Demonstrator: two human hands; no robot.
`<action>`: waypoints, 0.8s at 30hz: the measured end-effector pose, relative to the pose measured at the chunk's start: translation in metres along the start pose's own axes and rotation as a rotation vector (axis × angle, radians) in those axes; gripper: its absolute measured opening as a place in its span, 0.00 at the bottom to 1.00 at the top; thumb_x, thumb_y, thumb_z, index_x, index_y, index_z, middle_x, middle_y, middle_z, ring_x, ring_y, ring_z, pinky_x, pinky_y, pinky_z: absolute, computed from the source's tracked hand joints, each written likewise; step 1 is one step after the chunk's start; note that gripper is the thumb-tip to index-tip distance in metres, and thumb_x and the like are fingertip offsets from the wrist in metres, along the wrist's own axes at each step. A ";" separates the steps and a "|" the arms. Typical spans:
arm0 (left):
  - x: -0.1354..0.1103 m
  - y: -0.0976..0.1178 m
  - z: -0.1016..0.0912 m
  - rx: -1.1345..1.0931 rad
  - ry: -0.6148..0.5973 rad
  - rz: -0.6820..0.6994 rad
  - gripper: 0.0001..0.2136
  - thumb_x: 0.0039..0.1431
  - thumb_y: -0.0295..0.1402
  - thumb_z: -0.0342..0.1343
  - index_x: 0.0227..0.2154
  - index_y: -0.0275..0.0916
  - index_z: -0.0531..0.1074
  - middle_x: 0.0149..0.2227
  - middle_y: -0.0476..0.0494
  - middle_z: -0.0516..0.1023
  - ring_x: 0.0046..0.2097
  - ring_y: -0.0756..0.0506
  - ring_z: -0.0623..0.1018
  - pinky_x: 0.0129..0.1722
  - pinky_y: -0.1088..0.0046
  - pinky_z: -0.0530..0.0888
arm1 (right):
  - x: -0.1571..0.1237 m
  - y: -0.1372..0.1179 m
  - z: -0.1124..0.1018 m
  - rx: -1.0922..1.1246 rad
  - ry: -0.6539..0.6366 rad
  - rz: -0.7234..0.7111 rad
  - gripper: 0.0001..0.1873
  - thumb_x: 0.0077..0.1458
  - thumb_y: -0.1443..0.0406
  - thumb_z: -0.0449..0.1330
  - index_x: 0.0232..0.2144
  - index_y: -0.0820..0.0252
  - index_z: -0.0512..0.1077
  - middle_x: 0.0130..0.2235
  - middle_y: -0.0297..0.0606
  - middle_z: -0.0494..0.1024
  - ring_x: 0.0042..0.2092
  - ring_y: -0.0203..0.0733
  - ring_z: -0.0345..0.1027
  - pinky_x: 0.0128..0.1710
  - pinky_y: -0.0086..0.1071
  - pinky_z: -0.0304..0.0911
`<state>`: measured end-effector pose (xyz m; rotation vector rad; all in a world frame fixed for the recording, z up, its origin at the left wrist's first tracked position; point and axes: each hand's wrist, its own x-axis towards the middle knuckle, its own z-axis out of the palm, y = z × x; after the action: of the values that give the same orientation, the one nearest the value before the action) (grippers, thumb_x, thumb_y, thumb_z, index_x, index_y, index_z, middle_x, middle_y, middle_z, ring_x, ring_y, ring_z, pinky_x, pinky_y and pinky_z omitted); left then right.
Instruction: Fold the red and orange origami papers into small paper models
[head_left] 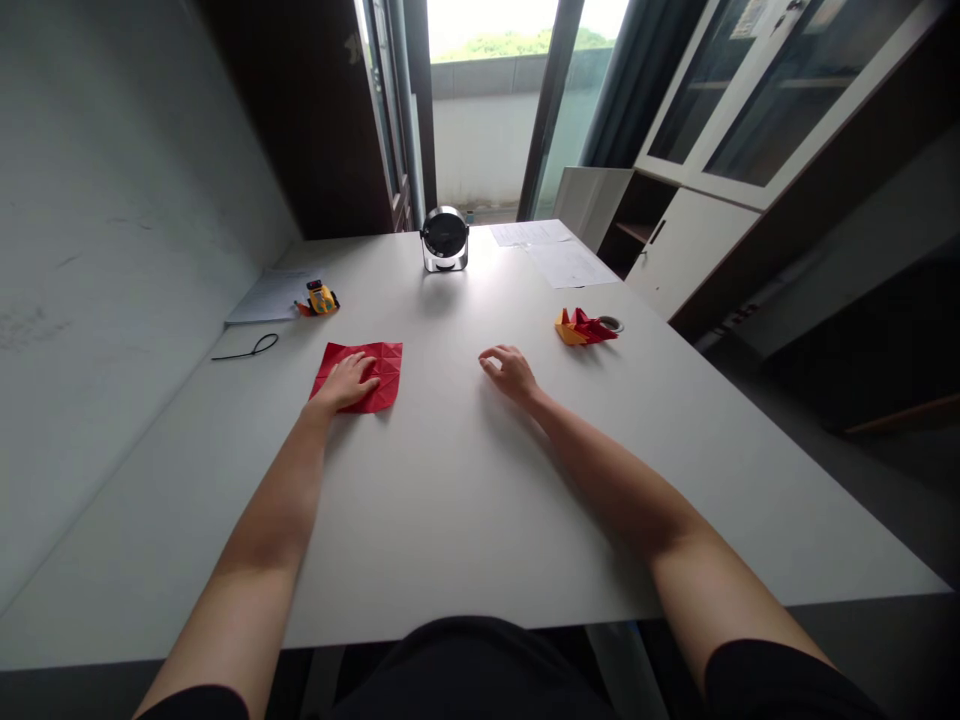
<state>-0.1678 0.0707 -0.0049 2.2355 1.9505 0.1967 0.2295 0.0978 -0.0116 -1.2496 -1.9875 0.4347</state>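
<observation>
While the pale bench (pixel 465 520) is carrying a creased red paper (pixel 382 362) left of its middle, the left hand (pixel 346 383) is lying flat on it, grip released, and the right hand (pixel 510 372) is resting empty and loosely curled nearby, so a sideways push is likely risking the sheet skidding or crumpling.

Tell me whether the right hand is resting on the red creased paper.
No, the right hand rests on the bare table, apart from the red creased paper, which lies under the left hand.
</observation>
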 end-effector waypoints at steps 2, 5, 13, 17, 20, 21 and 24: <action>-0.002 -0.005 0.005 0.014 0.082 -0.060 0.30 0.65 0.50 0.45 0.65 0.42 0.61 0.70 0.38 0.56 0.71 0.35 0.53 0.68 0.51 0.52 | 0.008 0.020 -0.015 -0.164 0.126 0.076 0.10 0.61 0.61 0.57 0.39 0.56 0.77 0.48 0.44 0.77 0.52 0.50 0.65 0.56 0.45 0.60; -0.005 -0.011 0.006 0.047 0.260 -0.145 0.30 0.65 0.47 0.45 0.67 0.40 0.58 0.70 0.37 0.56 0.71 0.34 0.52 0.68 0.50 0.51 | 0.012 0.050 -0.044 -0.338 0.352 0.265 0.13 0.59 0.63 0.57 0.45 0.58 0.76 0.51 0.46 0.74 0.55 0.51 0.60 0.58 0.47 0.55; -0.006 -0.011 0.003 0.011 0.204 -0.268 0.31 0.63 0.51 0.47 0.63 0.38 0.63 0.68 0.33 0.60 0.68 0.31 0.59 0.66 0.47 0.55 | 0.000 0.093 -0.084 -0.369 0.518 0.360 0.13 0.53 0.67 0.57 0.41 0.52 0.75 0.56 0.45 0.67 0.63 0.57 0.46 0.67 0.59 0.33; -0.010 0.003 -0.005 -0.012 0.337 -0.176 0.27 0.64 0.45 0.48 0.61 0.37 0.65 0.66 0.35 0.64 0.67 0.35 0.60 0.67 0.51 0.55 | 0.001 0.097 -0.077 -0.237 0.550 0.185 0.07 0.53 0.70 0.57 0.29 0.54 0.74 0.48 0.46 0.73 0.63 0.55 0.47 0.66 0.59 0.36; -0.013 0.026 -0.017 -0.070 0.400 -0.126 0.21 0.65 0.39 0.46 0.57 0.39 0.70 0.61 0.38 0.70 0.64 0.37 0.65 0.66 0.55 0.58 | 0.005 0.086 -0.064 -0.259 0.463 0.056 0.06 0.56 0.69 0.58 0.30 0.58 0.75 0.43 0.51 0.76 0.56 0.53 0.57 0.63 0.55 0.44; -0.013 0.035 -0.020 -0.087 0.405 -0.103 0.20 0.65 0.38 0.46 0.56 0.39 0.71 0.60 0.39 0.71 0.63 0.38 0.66 0.66 0.56 0.59 | 0.005 0.079 -0.058 -0.257 0.425 0.033 0.05 0.56 0.68 0.59 0.30 0.59 0.75 0.41 0.51 0.77 0.52 0.52 0.60 0.60 0.53 0.49; -0.013 0.065 -0.024 -0.150 0.394 0.011 0.17 0.66 0.37 0.45 0.51 0.40 0.74 0.58 0.40 0.73 0.61 0.38 0.69 0.63 0.58 0.62 | 0.004 0.050 -0.038 -0.233 0.189 -0.084 0.06 0.58 0.66 0.60 0.35 0.58 0.77 0.40 0.47 0.79 0.46 0.50 0.66 0.52 0.45 0.60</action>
<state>-0.1120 0.0505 0.0323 2.2393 2.0188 0.8117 0.2876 0.1216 -0.0158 -1.2901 -1.9591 0.0415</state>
